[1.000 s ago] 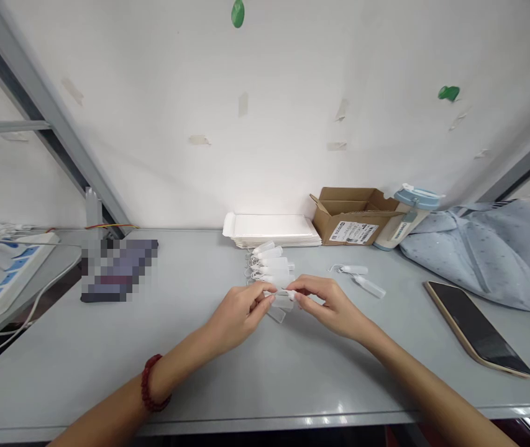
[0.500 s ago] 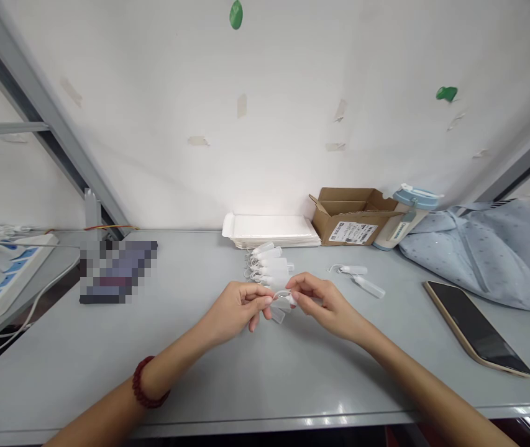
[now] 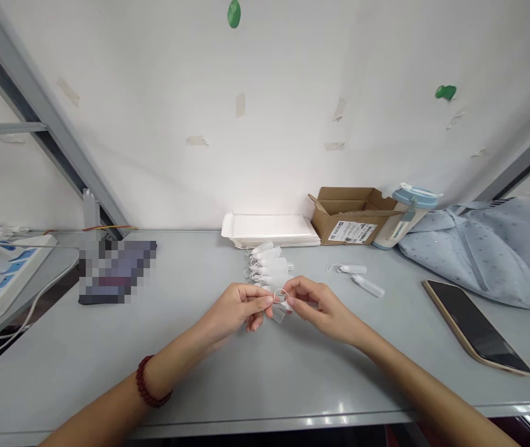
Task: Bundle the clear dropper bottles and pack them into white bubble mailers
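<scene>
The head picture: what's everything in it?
Wall: one, white, back
Blobs: two, green, on wall
Tape: several, beige, on wall
Frame bars: several, grey, both sides
Table: one, grey, below wall
Cables: several, mostly white, far left
Power strip: one, white-blue, far left
Pixelated thing: one, dark, table's left
Flat stack: one, white, near wall
Open box: one, brown, right of flat stack
Flask: one, cream-blue, beside open box
Cloth bundle: one, pale blue, right
Phone: one, dark, right
Piled pieces: several, white, table's middle
Loose pieces: two, white, right of piled pieces
Looped piece: one, white, held
Bracelet: one, dark red, left wrist
Left hand: one, bare, pinching looped piece
Right hand: one, bare, pinching looped piece
</scene>
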`<state>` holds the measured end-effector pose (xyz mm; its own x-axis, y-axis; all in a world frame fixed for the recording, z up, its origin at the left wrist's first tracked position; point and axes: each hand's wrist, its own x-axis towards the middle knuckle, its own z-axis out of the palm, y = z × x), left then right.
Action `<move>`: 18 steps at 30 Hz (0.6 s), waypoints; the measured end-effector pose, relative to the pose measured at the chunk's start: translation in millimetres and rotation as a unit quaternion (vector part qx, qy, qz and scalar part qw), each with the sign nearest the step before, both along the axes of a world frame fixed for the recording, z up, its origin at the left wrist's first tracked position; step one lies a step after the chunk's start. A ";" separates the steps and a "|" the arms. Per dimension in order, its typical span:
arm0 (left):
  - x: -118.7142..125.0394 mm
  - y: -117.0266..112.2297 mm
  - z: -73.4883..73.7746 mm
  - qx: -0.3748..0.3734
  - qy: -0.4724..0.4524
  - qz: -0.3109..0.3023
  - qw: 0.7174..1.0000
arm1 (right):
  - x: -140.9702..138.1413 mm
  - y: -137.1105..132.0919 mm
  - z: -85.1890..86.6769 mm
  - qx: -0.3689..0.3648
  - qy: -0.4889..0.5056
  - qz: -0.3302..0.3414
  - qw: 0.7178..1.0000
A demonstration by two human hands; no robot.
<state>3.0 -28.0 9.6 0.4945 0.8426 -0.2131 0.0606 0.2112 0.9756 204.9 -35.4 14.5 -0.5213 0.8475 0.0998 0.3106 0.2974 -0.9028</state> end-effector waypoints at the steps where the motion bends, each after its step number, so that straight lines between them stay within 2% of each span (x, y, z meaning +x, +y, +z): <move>1: 0.2 0.1 -0.1 -0.001 0.000 0.000 1.000 | -0.1 0.0 -0.1 0.000 0.002 0.000 1.000; 11: -0.6 0.8 -0.9 -0.022 -0.020 -0.007 1.000 | 0.1 0.2 0.1 0.000 0.004 0.007 1.000; 18: 1.5 -0.6 0.3 -0.006 -0.003 0.007 1.000 | -2.0 -1.3 0.3 0.000 0.006 0.011 1.000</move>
<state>4.5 -28.5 9.8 0.4842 0.8468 -0.2203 0.0512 0.2239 0.9733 202.9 -36.7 14.8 -0.5388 0.8357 0.1061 0.2929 0.3039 -0.9066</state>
